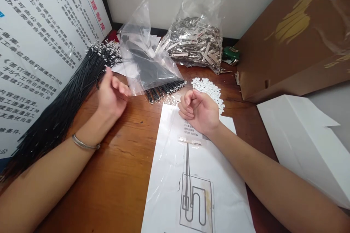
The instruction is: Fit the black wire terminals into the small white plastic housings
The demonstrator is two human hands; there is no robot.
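My left hand (113,93) is raised over the table, palm turned inward, fingers loosely bent and apart, with nothing seen in it. Beside it lies a long bundle of black wires (68,94) with white-tipped ends (105,51). My right hand (201,111) hovers above a printed label (191,131), its fingers curled in toward the thumb; no object shows in them. Just behind that hand is a pile of small white connectors (207,89). Between and beyond the hands, a clear plastic bag (147,62) holds more black wires (166,89), their metal-tipped ends sticking out.
Under my right forearm lies a white sheet with a line drawing (197,200). A clear bag of flat metal strips (194,43) stands at the back, beside a green object (231,55). A brown box (295,43) and folded white card (300,142) are right; a printed board (41,25) leans left.
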